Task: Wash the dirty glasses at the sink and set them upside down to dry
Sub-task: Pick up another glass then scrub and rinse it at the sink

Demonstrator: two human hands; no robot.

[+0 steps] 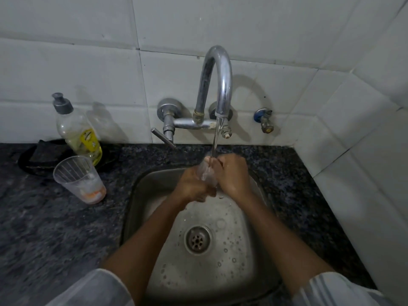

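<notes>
Cup [79,180] on counter [44,228] left of sink [154,180]; bottle [77,131] behind cup.

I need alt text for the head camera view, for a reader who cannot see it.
Two hands, left hand and right hand, hold a clear glass under the running faucet over a steel sink. On the dark counter at left stand a dirty plastic cup, upright, and a dish soap bottle.

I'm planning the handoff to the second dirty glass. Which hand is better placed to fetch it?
Left. The dirty glass stands on the counter left of the sink, nearer the left hand. The right hand would have to cross over.
</notes>
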